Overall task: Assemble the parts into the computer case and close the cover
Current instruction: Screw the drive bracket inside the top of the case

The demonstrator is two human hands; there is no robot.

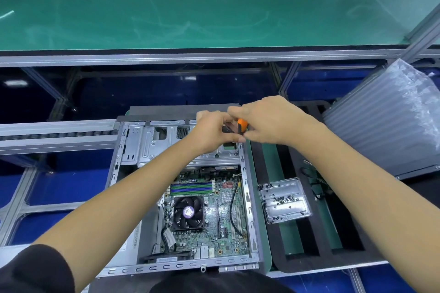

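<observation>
case (190,197) lower centre, cover off | right hand (269,121) grips screwdriver (242,126), shaft pointing down at bracket (221,152), case's upper right | left hand (209,131) pinches beside tip, equally near

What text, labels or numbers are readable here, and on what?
None can be read.
CPU fan hub sticker: print too blurred.
White label strip on the computer case left wall: too small.
Sticker on the black part at the case's near edge: too small.
Motherboard markings: too small.
</observation>
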